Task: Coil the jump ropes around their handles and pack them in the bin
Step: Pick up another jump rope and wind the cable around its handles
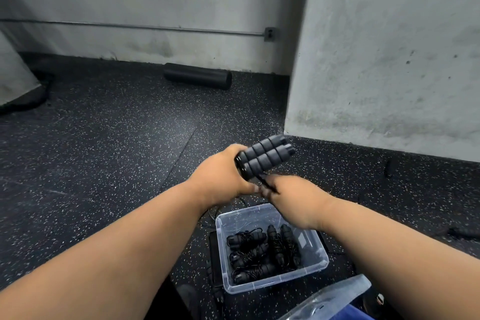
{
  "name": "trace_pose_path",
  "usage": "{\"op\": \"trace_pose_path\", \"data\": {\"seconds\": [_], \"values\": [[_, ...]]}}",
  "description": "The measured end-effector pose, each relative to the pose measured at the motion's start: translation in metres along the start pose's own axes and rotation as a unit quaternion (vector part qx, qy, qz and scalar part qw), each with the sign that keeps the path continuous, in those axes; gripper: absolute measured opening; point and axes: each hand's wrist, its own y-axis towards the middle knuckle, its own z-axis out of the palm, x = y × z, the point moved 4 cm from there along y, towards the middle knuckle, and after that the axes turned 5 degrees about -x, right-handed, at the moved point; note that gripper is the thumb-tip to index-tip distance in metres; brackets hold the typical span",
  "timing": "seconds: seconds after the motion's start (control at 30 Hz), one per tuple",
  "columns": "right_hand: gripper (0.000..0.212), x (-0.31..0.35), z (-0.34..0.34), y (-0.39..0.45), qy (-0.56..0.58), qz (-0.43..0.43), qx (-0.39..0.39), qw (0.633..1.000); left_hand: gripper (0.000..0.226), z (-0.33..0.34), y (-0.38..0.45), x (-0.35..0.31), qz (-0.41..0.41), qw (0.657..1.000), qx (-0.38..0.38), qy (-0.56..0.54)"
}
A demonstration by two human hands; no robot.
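My left hand (220, 176) grips the lower ends of two black ribbed foam jump rope handles (267, 156), held side by side and pointing up to the right. My right hand (293, 197) pinches the thin black rope (265, 183) just below the handles; its fingers are blurred. Below my hands a clear plastic bin (319, 262) stands on the floor. Inside it lie several coiled black jump ropes (262, 252) wound around their handles.
A black foam roller (198, 76) lies by the back wall. A concrete pillar (389, 60) rises at the right. More black rope and a flat black object (215, 257) lie left of the bin. A clear lid with blue beneath (335, 301) sits at the bottom right.
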Motion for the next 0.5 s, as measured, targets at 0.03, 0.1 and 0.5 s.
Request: {"op": "trace_pose_path", "data": {"seconds": [0.03, 0.1, 0.5], "values": [[0.017, 0.008, -0.003, -0.004, -0.031, -0.024, -0.003, 0.999, 0.075, -0.004, 0.004, 0.007, -0.023, 0.999, -0.014, 0.033], [0.022, 0.027, -0.011, -0.012, -0.072, -0.056, 0.005, 0.996, 0.063, -0.007, 0.008, 0.019, -0.055, 0.992, -0.03, 0.105], [0.044, -0.012, -0.081, -0.007, 0.117, -0.021, -0.045, 0.992, 0.046, 0.039, -0.031, -0.04, 0.251, 0.952, 0.046, 0.171]]}}
